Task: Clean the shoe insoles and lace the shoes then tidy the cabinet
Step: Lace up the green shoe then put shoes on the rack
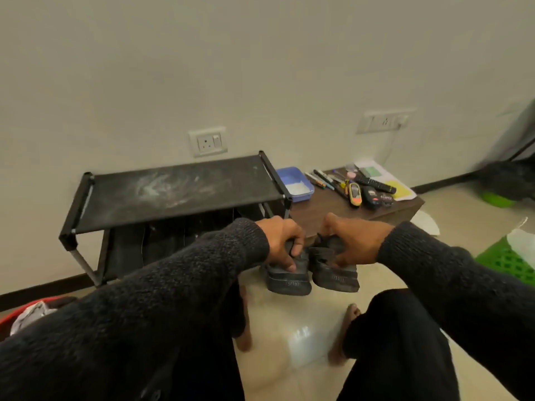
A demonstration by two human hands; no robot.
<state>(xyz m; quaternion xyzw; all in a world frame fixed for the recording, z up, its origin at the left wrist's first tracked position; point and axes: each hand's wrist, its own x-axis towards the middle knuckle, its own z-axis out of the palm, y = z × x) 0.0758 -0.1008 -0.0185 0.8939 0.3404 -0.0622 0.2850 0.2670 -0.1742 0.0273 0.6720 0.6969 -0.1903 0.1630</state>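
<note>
Black fabric covers the top shelf of the shoe rack [173, 195], and I take that rack as my landmark; its surface is smeared with pale dust. Just in front of its right end I hold two black shoes side by side, heels toward me. My left hand [282, 241] grips the left shoe [288, 280] from above, fingers curled over its collar. My right hand [354, 241] grips the right shoe [337, 274] the same way, fingers wrapped round its upper. I cannot tell whether the soles rest on the tiled floor [292, 337] or hang just above it. Both sleeves are dark knit. To the right of the rack stands a low brown table [324, 209], touching or nearly touching it, with a blue tray [295, 183], pens [322, 179], a remote control [376, 185] and papers on it. Behind the rack a wall socket [208, 141] sits on the wall. Farther right of the rack is a green basket [506, 260]; to its left, near me, a red tub [17, 316].
</note>
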